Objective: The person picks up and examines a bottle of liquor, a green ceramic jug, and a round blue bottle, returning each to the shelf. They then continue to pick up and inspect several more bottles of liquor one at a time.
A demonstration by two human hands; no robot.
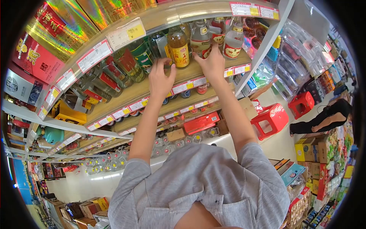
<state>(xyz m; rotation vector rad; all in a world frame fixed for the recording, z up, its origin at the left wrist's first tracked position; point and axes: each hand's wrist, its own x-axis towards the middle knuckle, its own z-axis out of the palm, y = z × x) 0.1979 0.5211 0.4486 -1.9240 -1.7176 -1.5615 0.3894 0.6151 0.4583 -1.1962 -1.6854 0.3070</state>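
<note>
My right hand (pixel 211 64) reaches to a clear glass bottle (pixel 200 36) with a red and gold label on the wooden shelf. Its thumb and fingers sit on either side of the bottle's lower part. My left hand (pixel 161 76) is at the shelf edge with thumb and forefinger curved apart, and nothing shows between them. Just right of it stands an amber bottle (pixel 178 49) with a yellow label, apart from the thumb. A green-labelled bottle (pixel 142 55) is on the left hand's other side. Another clear bottle (pixel 233 40) stands right of my right hand.
Price tags (pixel 198 82) line the shelf edge. Overhead, another shelf (pixel 164 19) carries gold and red boxes (pixel 38 57). Lower shelves hold jars and a red box (pixel 202 123). Red stools (pixel 270 121) stand on the floor to the right, with a person (pixel 324 118) beyond.
</note>
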